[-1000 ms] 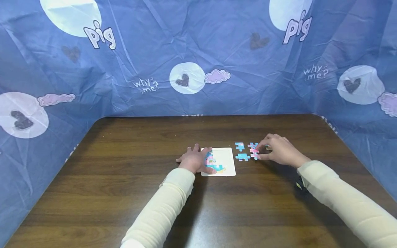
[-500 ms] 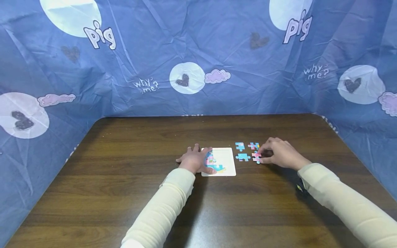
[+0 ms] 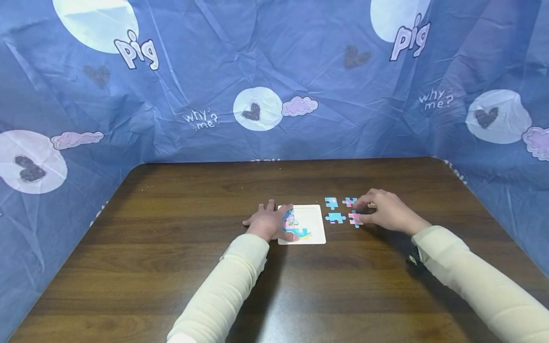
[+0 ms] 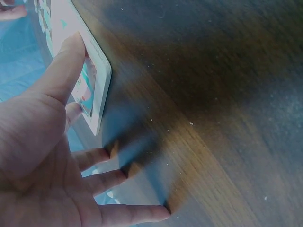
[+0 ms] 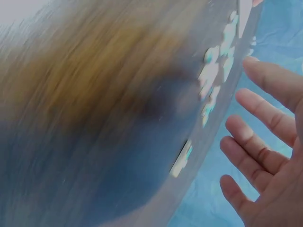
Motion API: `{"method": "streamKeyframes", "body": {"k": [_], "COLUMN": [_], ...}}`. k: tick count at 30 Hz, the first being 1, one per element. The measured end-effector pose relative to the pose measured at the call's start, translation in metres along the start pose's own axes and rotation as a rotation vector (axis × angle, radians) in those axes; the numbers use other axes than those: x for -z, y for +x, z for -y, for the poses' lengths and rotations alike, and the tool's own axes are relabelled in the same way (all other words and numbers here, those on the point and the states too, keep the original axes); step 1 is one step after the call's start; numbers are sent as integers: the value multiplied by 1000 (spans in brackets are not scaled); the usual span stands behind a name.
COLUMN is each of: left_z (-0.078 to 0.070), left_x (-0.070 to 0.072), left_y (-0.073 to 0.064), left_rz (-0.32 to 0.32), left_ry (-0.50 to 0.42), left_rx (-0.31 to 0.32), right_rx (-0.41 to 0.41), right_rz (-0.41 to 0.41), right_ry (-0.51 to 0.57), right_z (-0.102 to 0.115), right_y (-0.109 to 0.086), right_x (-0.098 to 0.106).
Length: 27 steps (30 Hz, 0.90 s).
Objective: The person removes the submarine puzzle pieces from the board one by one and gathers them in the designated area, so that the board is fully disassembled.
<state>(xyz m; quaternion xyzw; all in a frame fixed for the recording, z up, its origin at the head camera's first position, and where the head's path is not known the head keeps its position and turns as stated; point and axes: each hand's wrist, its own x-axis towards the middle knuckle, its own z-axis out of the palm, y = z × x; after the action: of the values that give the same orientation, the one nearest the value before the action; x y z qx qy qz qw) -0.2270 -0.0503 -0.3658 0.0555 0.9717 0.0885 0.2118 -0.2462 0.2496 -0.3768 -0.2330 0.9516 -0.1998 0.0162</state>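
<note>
Right hand (image 3: 386, 209): fingers parted, pinching nothing in the right wrist view, above the table (image 3: 326, 286).
Pink piece (image 3: 354, 219): flat, just by the right thumb tip; whether they touch, I cannot tell.
Multicoloured piece (image 3: 349, 202): by the right index fingertip, beyond the pink piece.
Blue pieces (image 3: 335, 218): two, left of the right fingertips, toward the board (image 3: 315, 219).
Outlying piece (image 5: 181, 161): near the right hand, apart from the other four.
Left hand (image 3: 265, 223): fingers spread, thumb resting on the board's partly filled side.
Change: the pink piece has shifted toward the person since a second ago, away from the multicoloured one.
Meaning: each piece probably lifts more easily alone; the board's bare part remains unfilled.
</note>
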Motion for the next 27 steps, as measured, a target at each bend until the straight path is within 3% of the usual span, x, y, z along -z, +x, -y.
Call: {"method": "streamKeyframes", "body": {"k": [5,15,27], "left_z": [0,-2,-1], "left_x": [0,-1,-1], "left_y": [1,1,0], "left_rz": [8,-4,-11], "left_ry": [21,71,101], "left_rx": [8,6,13], "right_rx": [9,-53,29], "right_rz": [-8,73,63], "right_ry": [130,360,280], "right_z": [12,47,79], "right_y": [2,9,24], "right_x": [-2,-22,-50]}}
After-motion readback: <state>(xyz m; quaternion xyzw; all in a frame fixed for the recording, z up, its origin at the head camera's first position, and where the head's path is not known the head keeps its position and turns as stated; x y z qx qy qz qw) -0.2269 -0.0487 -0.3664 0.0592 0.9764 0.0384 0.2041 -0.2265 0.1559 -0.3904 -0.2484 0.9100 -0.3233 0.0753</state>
